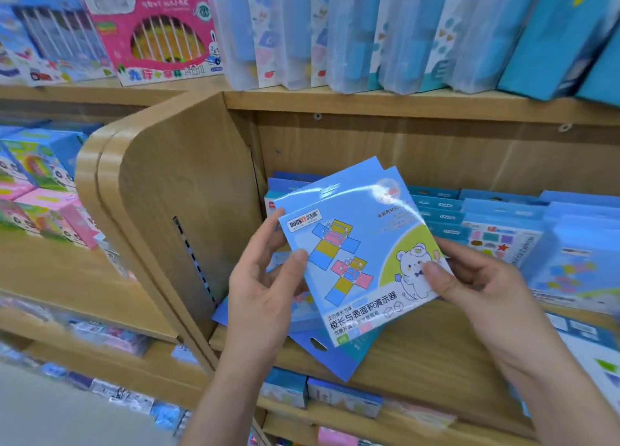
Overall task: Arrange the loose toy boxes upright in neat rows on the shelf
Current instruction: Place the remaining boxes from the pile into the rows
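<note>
Left hand (265, 278) and right hand (469, 278) gripping tilted blue toy box (355, 244) by opposite edges, thumbs on front, above wooden shelf (436, 351), another blue box (335, 355) lying flat beneath

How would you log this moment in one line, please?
left hand: grips blue box | right hand: pinches it | blue box: tilted, off shelf

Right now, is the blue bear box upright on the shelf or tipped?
Tipped, off the shelf: the blue bear box is slanted in the air, pinched at its edges by left hand and right hand.
</note>
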`<state>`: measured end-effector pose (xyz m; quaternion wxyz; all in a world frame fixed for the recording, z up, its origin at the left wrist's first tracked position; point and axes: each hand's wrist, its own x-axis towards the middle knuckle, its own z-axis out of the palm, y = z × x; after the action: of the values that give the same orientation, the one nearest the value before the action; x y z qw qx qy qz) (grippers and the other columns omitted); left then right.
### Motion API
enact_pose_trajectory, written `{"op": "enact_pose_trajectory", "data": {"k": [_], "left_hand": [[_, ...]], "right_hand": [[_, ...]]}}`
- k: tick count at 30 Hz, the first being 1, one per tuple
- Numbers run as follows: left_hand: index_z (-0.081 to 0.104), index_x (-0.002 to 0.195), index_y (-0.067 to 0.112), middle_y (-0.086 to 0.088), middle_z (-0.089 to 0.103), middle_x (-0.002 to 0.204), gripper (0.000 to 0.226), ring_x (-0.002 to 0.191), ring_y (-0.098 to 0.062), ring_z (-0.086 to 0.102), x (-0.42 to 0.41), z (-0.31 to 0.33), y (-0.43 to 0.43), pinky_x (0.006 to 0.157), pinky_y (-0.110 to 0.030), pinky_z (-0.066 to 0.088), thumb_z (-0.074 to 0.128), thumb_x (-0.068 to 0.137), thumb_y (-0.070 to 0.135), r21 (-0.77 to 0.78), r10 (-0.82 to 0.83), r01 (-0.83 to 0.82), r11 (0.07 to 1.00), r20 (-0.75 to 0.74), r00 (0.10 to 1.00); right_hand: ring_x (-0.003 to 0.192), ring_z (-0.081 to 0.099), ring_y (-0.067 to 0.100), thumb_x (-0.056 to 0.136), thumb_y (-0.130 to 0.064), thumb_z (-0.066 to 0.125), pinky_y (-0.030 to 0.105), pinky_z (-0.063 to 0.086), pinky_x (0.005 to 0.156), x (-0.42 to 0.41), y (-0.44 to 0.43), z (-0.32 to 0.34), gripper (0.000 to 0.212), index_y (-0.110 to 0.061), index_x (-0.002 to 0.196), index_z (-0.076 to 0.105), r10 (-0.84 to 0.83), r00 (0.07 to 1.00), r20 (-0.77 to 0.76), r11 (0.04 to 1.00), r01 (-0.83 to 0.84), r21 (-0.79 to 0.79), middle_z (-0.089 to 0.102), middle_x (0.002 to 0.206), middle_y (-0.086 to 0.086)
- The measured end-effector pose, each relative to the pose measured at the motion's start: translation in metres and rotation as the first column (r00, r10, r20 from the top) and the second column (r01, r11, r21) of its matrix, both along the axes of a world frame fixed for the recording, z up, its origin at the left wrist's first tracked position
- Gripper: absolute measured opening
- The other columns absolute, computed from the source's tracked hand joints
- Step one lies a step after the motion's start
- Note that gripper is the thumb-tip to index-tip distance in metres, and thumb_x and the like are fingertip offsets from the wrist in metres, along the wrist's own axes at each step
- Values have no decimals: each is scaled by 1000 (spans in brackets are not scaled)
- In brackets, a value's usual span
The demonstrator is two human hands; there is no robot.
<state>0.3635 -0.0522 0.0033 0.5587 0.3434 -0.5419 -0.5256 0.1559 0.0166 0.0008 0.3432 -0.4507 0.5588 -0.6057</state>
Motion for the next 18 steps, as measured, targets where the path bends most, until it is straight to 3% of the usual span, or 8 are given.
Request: {"op": "enact_pose_trajectory", "data": {"k": [4,7,10,12,15,18], "left_hand": [[51,126,29,12,69,112,43,94,-14,69,-24,3,3,61,-23,55,52,91,5,1,-91,91,996,-46,995],[50,127,30,13,67,115,45,98,-13,67,-46,6,9,67,-24,55,52,90,4,-40,-193,191,981,-43,980],[51,126,32,7,66,119,52,96,-9,66,-70,6,19,70,-21,54,52,86,0,-110,-271,264,958,-54,961],[57,121,37,7,66,119,62,94,-7,65,-89,3,27,73,-18,52,46,87,-14,-148,-300,291,945,-50,952],[65,112,38,19,67,113,74,97,1,64,-120,-1,46,78,-11,49,41,83,-26,-192,-312,305,933,-7,950],[67,108,46,24,66,111,83,105,2,62,-152,-4,68,80,-9,46,42,81,-28,-234,-340,341,911,45,939]], "right_hand": [[86,70,14,68,-23,68,21,55,76,-15,28,1,39,-32,106,65,-63,998,-5,998,63,12,75,92,-1],[96,65,7,74,-7,74,36,54,86,-29,48,-2,44,-33,108,61,-161,982,-96,986,165,36,72,97,-8],[103,62,6,76,-1,73,48,51,87,-45,69,-3,51,-35,110,57,-238,960,-150,969,244,26,69,104,-11],[105,59,1,78,-5,73,37,54,81,-56,86,0,59,-44,115,48,-248,951,-185,968,252,-4,64,110,-21],[100,47,-23,81,-11,70,9,47,71,-69,113,8,74,-61,117,30,-308,918,-251,951,303,-60,42,102,-56],[106,38,-29,83,-15,69,6,46,73,-89,137,14,84,-72,122,22,-356,863,-357,934,341,-107,32,103,-61]]}}
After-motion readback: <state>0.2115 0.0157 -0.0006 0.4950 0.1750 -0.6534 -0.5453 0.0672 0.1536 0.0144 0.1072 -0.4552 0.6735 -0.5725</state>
